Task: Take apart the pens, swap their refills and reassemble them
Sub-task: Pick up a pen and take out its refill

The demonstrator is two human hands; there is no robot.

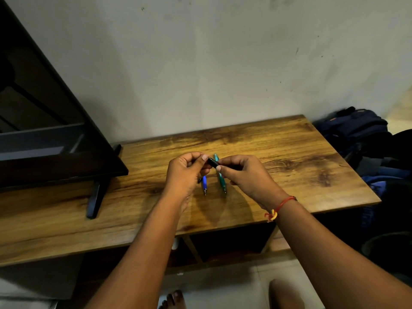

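Pinching hands: left hand (pixel 185 172) and right hand (pixel 243 175) both grip one black pen (pixel 213 162).
Lying pens: blue pen (pixel 204 186), green pen (pixel 221 178) on table (pixel 289 152), tips near.
Pen markings: too small to read.

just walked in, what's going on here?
A person holds a black pen between both hands above the table. The left hand pinches one end and the right hand the other, as if to twist or pull it apart. A blue pen and a green pen lie side by side on the table beneath the hands; both look assembled. No loose refill shows.
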